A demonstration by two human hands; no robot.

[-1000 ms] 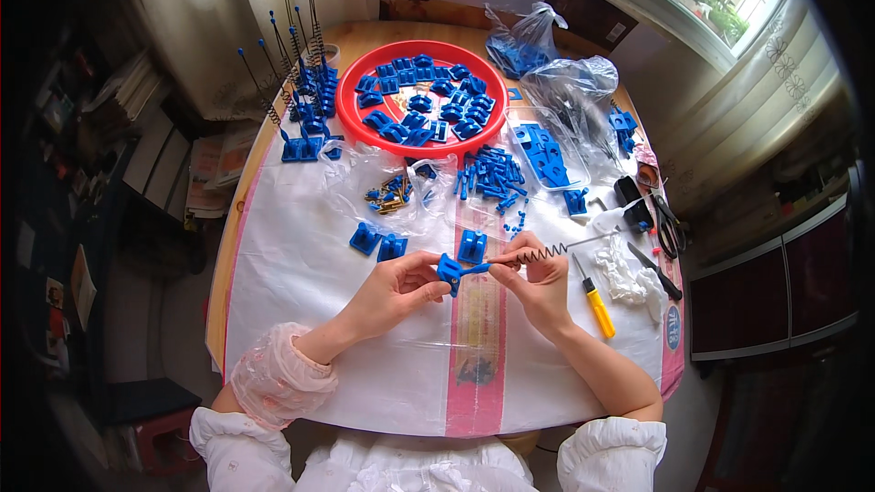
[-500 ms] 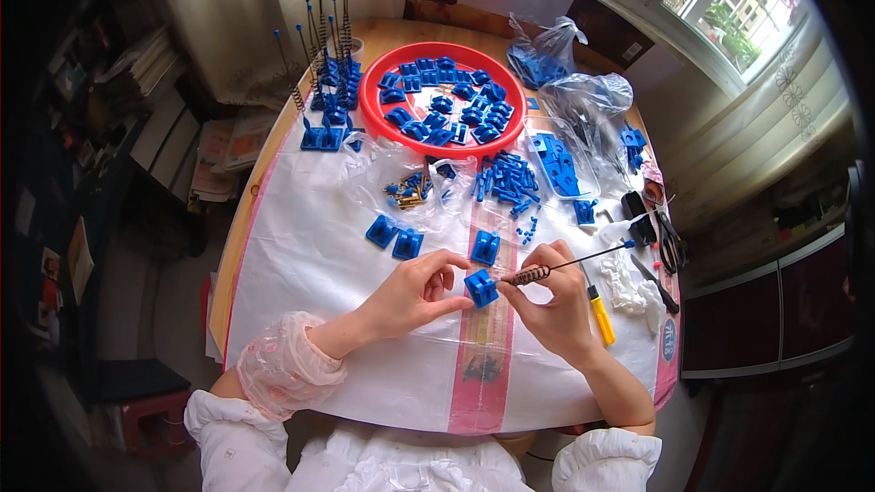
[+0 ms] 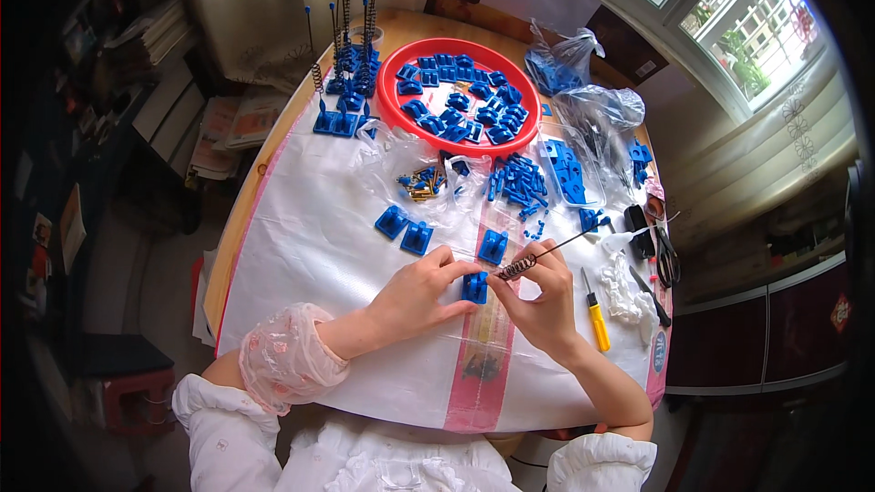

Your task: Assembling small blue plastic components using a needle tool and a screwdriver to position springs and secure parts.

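Note:
My left hand pinches a small blue plastic block just above the white table cover. Against that block my right hand holds a thin metal rod with a coiled spring; the rod points up and to the right. Three more blue blocks lie on the cover just beyond my hands.
A red round tray of blue parts stands at the far side, with finished blocks on upright spring rods to its left. Loose blue pieces, plastic bags, a small pile of yellowish screws, a yellow-handled screwdriver and scissors lie on the right.
Both hands have drawn closer to my body and lower over the cover, keeping the block and the spring rod together. The view has tilted, so the table sits higher in the picture.

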